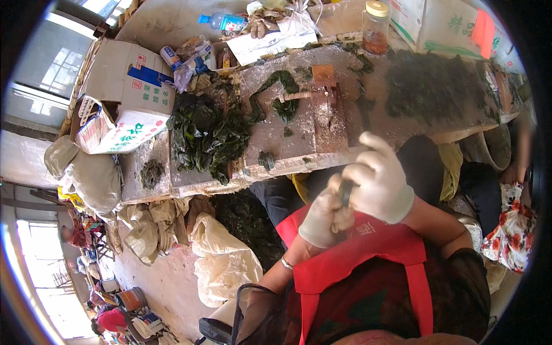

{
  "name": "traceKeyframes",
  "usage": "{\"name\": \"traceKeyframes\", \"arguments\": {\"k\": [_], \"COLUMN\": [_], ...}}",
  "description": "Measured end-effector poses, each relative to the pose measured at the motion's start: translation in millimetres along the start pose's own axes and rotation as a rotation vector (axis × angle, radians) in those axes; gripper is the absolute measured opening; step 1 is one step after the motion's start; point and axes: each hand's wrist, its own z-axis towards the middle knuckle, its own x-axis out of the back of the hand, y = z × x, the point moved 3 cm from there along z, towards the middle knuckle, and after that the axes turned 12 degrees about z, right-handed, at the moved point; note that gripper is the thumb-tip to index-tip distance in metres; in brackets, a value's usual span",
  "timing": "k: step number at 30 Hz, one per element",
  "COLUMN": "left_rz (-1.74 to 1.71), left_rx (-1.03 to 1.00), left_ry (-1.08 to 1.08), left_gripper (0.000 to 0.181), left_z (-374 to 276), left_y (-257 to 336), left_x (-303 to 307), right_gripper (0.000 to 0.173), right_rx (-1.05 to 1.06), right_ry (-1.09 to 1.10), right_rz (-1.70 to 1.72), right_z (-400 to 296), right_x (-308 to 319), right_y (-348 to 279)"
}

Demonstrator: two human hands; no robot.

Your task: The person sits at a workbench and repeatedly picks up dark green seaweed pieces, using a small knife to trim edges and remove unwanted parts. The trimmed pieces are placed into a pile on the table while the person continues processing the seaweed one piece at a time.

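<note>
Both my hands wear whitish gloves and meet over the red apron, just off the table's edge. My left hand is closed on a small piece of dark green seaweed. My right hand grips the same piece from the other side, its index finger raised and bent. Beyond them, a rusty metal plate lies on the table, with a wooden-handled tool across it. A long strip of seaweed curls left of the plate. A heap of wet dark seaweed sits farther left.
A spread of dark seaweed covers the table's right part. Along the back stand a lidded jar, a blue-capped bottle and cardboard boxes. Cloth sacks hang and lie below the edge. Another person's arm shows far right.
</note>
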Motion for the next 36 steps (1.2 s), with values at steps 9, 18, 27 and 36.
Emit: {"name": "traceKeyframes", "arguments": {"k": [9,18,27,36], "left_rz": [0.613,1.741,0.759,0.452], "left_rx": [-0.398,-0.597,-0.135,0.013], "left_ry": [0.201,0.481,0.181,0.188], "left_gripper": [0.042,0.039,0.029,0.036], "left_z": [4,1,7,2], "left_y": [21,31,20,22], "left_x": [0,-16,-4,-22], "right_gripper": [0.017,0.017,0.014,0.016], "right_rx": [-0.676,-0.316,-0.244,-0.270], "right_ry": [0.067,0.039,0.089,0.124], "right_rz": [0.713,0.124,0.370,0.494], "right_z": [-17,-14,-26,-30], "right_x": [-18,-20,-24,-21], "right_y": [11,2,6,1]}}
